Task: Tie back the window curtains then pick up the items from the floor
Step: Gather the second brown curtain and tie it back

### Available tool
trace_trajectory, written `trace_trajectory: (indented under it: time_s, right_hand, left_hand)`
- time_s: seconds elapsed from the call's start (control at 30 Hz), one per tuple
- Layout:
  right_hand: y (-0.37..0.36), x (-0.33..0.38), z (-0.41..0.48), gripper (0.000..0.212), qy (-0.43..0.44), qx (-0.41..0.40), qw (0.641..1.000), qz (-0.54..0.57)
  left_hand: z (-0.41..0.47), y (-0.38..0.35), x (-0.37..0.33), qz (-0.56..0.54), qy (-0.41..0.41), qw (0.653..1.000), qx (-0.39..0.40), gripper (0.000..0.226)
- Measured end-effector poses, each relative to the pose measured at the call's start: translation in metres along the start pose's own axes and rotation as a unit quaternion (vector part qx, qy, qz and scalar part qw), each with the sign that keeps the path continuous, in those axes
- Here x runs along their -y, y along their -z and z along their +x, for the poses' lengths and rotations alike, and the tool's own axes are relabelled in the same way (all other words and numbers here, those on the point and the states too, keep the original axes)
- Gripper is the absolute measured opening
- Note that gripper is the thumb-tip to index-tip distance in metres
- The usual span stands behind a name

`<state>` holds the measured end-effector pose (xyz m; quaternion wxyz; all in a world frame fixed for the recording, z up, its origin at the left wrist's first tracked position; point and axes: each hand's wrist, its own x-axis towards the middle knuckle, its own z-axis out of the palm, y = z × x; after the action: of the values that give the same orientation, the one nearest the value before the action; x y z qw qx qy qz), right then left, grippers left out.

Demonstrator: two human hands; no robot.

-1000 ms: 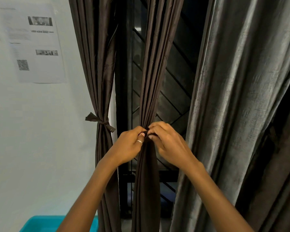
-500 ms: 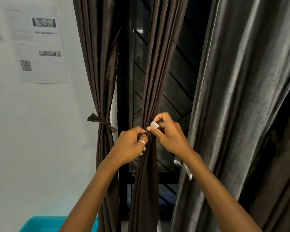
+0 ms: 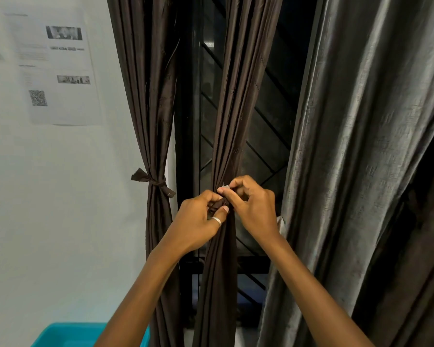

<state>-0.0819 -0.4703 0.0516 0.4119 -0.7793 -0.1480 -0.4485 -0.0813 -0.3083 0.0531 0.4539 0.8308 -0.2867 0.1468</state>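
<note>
A dark brown curtain (image 3: 238,96) hangs gathered into a narrow bundle before the window. My left hand (image 3: 198,221) and my right hand (image 3: 253,206) meet at its waist, both pinching the ends of a brown tie strip (image 3: 219,204) wrapped round the bundle. My right fingertips hold the strip's pale end (image 3: 224,187). To the left a second brown curtain (image 3: 148,96) hangs bound with a knotted tie (image 3: 152,182). No floor items are in view.
A wide grey curtain (image 3: 361,146) hangs loose on the right. The dark window grille (image 3: 266,136) shows behind the curtains. A printed paper (image 3: 58,68) is stuck on the white wall at left. A teal bin (image 3: 68,334) stands at the bottom left.
My right hand rose and turned, bringing the tie's pale end up over the bundle. My left hand kept its pinch at the waist. The view shifted slightly.
</note>
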Motion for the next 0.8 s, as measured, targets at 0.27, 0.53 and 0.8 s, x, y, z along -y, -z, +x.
trace_trajectory:
  time_s: [0.27,0.53,0.8]
  right_hand:
    - [0.013,-0.003,-0.010,0.040,0.056,0.169,0.982,-0.064]
    - [0.015,-0.010,-0.008,0.028,0.094,0.218,0.956,-0.175]
    - [0.011,-0.010,-0.003,0.014,0.090,0.210,0.954,-0.195]
  left_hand:
    - [0.000,0.002,-0.002,-0.061,0.004,0.998,-0.035,0.009]
    - [0.004,-0.006,-0.001,-0.030,-0.018,0.997,-0.069,0.009]
    - [0.010,-0.007,0.002,0.019,-0.055,0.994,-0.096,0.019]
